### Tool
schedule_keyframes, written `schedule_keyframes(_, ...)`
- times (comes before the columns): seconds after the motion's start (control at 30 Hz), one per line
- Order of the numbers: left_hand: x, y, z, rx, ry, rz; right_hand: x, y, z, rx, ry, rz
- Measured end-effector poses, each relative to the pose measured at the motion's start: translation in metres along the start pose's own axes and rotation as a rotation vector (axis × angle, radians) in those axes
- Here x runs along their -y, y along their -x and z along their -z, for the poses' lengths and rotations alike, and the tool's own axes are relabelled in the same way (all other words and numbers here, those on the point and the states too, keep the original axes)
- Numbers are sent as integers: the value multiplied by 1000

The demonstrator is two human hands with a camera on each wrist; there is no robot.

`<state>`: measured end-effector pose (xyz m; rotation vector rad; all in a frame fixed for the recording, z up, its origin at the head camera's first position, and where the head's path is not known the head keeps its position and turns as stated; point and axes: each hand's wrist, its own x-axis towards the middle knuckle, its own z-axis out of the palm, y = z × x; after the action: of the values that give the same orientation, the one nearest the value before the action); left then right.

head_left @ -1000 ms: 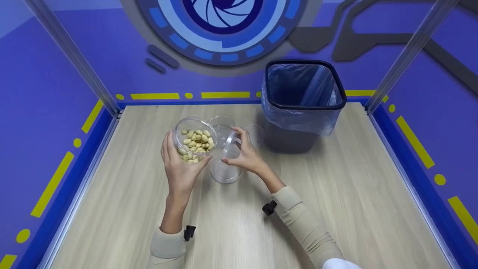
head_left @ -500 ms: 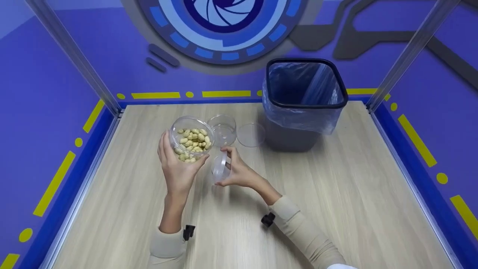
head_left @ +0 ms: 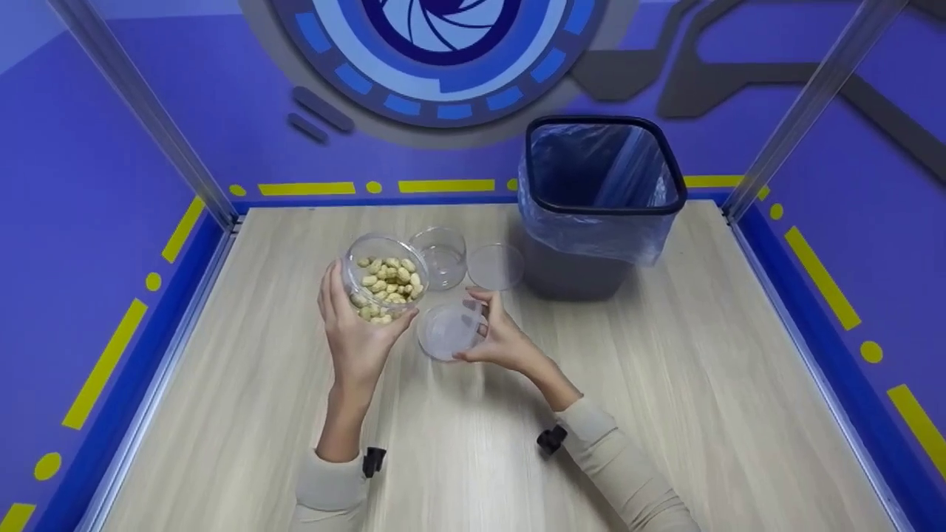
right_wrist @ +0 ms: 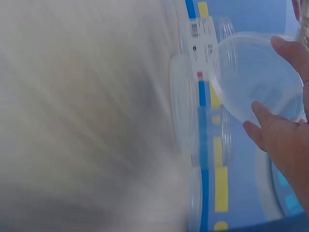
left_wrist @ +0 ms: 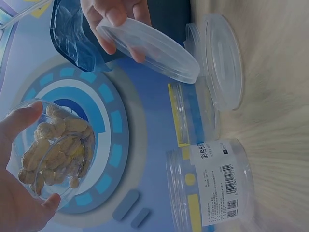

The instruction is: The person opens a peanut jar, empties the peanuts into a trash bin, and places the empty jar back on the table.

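My left hand [head_left: 360, 329] grips a clear round jar [head_left: 384, 272], raised and tilted, with peanuts [left_wrist: 58, 150] inside. The thumb and fingers lie on opposite sides of it. In my right hand [head_left: 506, 336] is a translucent round lid [left_wrist: 149, 50], pinched by its edge and tilted above the table. Just below and left of it, a second lid [head_left: 443, 336] lies flat. Behind stands a clear jar [head_left: 443, 258] with a third lid [head_left: 496, 266] to its right. A jar with a white label [left_wrist: 219, 183] shows in the left wrist view; the raised jar hides it in the head view.
A dark bin [head_left: 576, 273] with a plastic liner stands at the back right of the wooden table [head_left: 458, 458]. Patterned blue-purple walls [head_left: 443, 162] and metal corner posts enclose the back and sides.
My right hand came toward the front with its lid, then shifted slightly right, exposing the flat lid beneath. The peanut jar in my left hand has barely moved.
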<state>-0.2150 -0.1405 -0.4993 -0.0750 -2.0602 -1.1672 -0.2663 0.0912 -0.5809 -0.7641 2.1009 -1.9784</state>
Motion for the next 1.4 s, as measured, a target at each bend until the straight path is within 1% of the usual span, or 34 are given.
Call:
schedule_keyframes(0.07,0,2,-2,8,5,1,-2,6,7,-19,-16,-9)
schedule_keyframes(0.23,0,4,-7,26,16,-20,-4,23,25,-97,-124,3)
schedule_keyframes(0.3,0,4,-9,30,18,-29,-4,27,32,-134,-120,-3)
schedule_keyframes(0.37,0,4,-10,33,20,-28,-5,29,37,-173,-61,-35)
schedule_keyframes(0.47,-1,4,-12,34,21,-16,-9,27,40,-208,44,-120)
schedule_keyframes(0.57,-3,4,-12,37,15,-11,-14,24,38,-208,147,-183)
schedule_keyframes(0.6,-3,4,-11,40,13,-10,-15,22,37,-198,187,-190)
schedule_keyframes(0.67,-3,4,-11,45,7,-11,-17,17,33,-165,287,-176)
schedule_keyframes(0.73,-2,4,-10,51,1,-7,-18,10,27,-113,420,-162)
schedule_keyframes(0.83,-1,5,-9,51,-11,-8,-19,-1,16,-18,621,-145)
schedule_keyframes(0.93,1,6,-9,46,-20,-15,-20,-12,3,87,785,-167)
schedule_keyframes(0.97,2,6,-9,44,-24,-20,-20,-15,-1,116,822,-179)
schedule_keyframes(1.03,2,7,-9,41,-27,-25,-20,-22,-9,160,877,-200)
schedule_keyframes(1.1,3,8,-10,40,-26,-27,-20,-29,-16,187,929,-220)
schedule_keyframes(1.27,3,9,-10,47,-30,-28,-20,-39,-26,214,1004,-239)
schedule_keyframes(1.4,3,8,-9,47,-43,-29,-22,-43,-29,210,1041,-218)
